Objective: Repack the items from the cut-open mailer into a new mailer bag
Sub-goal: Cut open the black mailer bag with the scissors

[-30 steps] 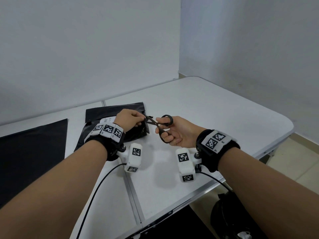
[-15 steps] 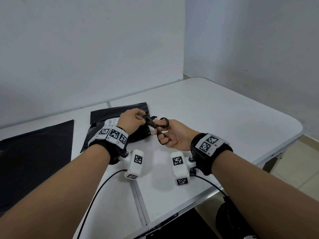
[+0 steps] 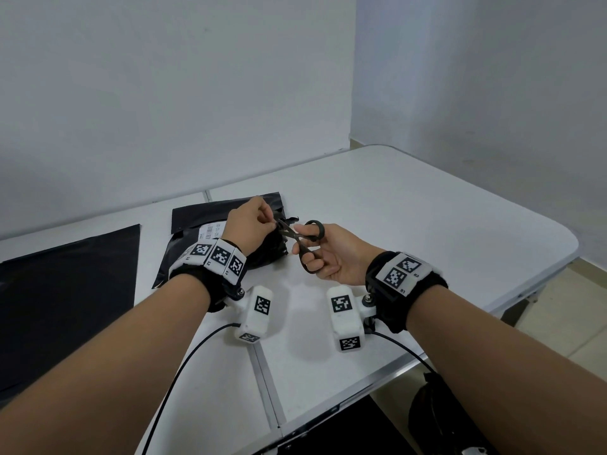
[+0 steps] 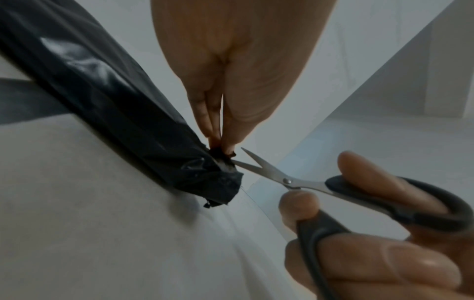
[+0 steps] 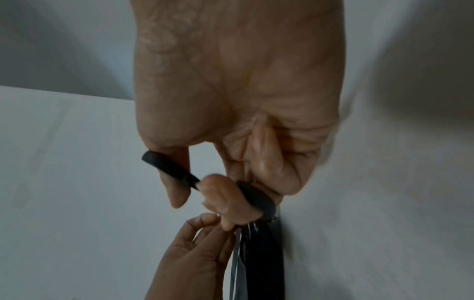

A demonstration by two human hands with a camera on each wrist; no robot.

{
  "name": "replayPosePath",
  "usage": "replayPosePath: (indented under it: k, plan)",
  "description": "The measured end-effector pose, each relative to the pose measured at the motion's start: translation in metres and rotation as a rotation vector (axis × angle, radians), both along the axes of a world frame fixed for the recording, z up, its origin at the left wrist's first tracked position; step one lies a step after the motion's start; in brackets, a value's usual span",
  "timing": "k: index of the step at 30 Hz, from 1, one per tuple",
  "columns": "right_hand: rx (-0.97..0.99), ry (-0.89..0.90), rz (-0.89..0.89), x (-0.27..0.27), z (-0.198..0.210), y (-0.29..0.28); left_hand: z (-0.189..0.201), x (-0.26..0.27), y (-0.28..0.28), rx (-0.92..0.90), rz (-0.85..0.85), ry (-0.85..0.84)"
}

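Head view, from the left: a flat black plastic mailer bag (image 3: 65,290) lies on the white folding table (image 3: 427,224), well apart from the hands. Next, a filled black plastic mailer with a white shipping label (image 3: 197,224) rests near the table's centre seam. The left hand (image 3: 249,224) pinches a corner of it between thumb and fingertips (image 4: 212,125). The right hand (image 3: 328,254) grips black-handled steel scissors (image 3: 302,239), thumb and fingers through the loops, blades parted at that pinched corner. Plain pale walls meet in a corner behind; beige floor tiles (image 3: 574,307) show at right.
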State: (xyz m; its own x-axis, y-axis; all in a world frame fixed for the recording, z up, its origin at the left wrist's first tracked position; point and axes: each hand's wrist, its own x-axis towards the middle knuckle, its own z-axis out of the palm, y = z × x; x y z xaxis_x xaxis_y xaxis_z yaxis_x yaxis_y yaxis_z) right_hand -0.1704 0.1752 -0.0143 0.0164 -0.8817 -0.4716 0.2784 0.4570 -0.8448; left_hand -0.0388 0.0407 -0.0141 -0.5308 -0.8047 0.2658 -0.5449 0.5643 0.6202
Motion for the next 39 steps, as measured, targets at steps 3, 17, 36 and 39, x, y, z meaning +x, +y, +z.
replayPosePath:
  k: [3, 17, 36, 39]
  plan:
    - [-0.01, -0.042, -0.021, 0.001, -0.002, -0.002, 0.0, -0.002, 0.0, 0.005, -0.023, -0.008]
    - [-0.082, 0.142, -0.041, 0.006, -0.002, -0.008, -0.003, 0.001, -0.005, -0.073, -0.062, -0.009]
    - [-0.121, 0.08, -0.34, -0.031, 0.008, 0.003, -0.003, 0.002, -0.016, 0.042, 0.063, -0.228]
    - [-0.122, 0.068, -0.222, -0.028, 0.014, -0.001, 0.0, -0.003, -0.014, 0.045, 0.123, -0.229]
